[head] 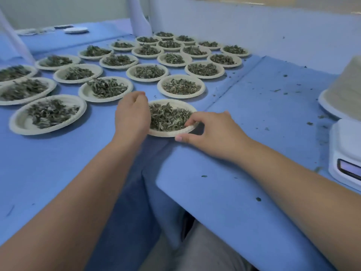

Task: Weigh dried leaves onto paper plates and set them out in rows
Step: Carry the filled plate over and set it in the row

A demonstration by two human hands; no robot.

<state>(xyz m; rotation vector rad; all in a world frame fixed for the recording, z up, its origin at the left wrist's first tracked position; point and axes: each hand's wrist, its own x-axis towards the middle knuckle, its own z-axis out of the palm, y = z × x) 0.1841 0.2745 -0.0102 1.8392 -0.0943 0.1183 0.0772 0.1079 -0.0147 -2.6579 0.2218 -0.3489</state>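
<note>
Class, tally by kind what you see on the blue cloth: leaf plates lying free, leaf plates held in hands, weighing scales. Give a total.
Leaf plates lying free: 22
Leaf plate held by left hand and right hand: 1
Weighing scale: 1
Total: 24

A round, off-white paper plate [164, 133] lies flat on the blue table [254, 137], its rim gripped between the left hand [130, 114] and right hand [207, 130]; dried grey-green leaves [168, 118] heap loosely inside it; beyond the hands, similar filled plates [180, 96] lie in diagonal rows.
</note>
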